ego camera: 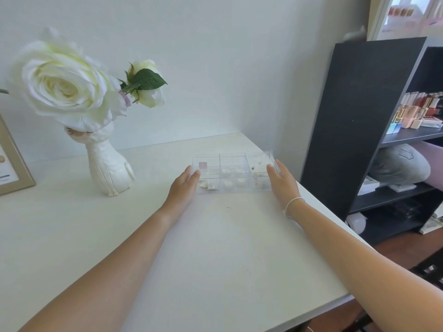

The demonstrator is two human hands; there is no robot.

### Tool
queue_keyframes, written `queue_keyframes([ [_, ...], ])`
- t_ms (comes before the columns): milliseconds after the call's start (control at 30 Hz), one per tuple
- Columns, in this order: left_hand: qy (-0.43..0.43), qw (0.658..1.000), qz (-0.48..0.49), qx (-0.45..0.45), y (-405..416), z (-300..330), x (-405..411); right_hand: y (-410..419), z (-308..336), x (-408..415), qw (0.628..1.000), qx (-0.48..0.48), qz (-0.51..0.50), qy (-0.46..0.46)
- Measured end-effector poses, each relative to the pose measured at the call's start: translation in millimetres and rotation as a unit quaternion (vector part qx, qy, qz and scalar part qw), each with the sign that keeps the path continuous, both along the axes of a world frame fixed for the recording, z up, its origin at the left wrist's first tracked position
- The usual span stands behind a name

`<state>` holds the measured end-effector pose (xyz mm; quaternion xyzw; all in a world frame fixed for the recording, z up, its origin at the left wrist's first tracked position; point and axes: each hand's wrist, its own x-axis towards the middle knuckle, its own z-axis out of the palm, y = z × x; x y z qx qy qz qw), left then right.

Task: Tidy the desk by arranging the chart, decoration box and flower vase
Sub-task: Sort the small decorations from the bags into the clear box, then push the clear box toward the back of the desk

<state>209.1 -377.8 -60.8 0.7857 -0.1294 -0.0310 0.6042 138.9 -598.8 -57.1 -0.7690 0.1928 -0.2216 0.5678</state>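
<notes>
A clear plastic decoration box (233,172) with several compartments of small trinkets lies on the white desk (215,248) near its far right corner. My left hand (184,185) rests against the box's left end, fingers together and extended. At the box's right end is my right hand (281,180), flat against the side, a white bracelet on its wrist. Both hands press the box between them. A white hand-shaped flower vase (109,164) with large white roses (64,85) stands at the left rear. The framed chart (12,164) leans at the far left edge, mostly cut off.
A black shelf unit (359,121) stands right of the desk, holding small bottles (417,109) and folded items. The white wall runs behind the desk. The desk's right edge passes just beyond my right hand.
</notes>
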Motion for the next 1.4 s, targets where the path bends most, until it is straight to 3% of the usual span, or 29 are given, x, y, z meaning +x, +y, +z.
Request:
queue_keyframes([
  [567,-0.028,0.994,0.08,-0.071,3.0,1.2,65.7,10.2,5.4,104.4,0.997,0.058,0.031,-0.04],
  [867,-0.027,0.988,0.126,-0.084,4.2,0.4,123.2,8.7,3.3,173.9,0.995,0.043,0.084,-0.044],
  [1400,-0.028,0.991,0.119,-0.062,-5.8,-0.5,165.0,-9.3,3.7,226.7,0.995,0.012,0.093,-0.032],
])
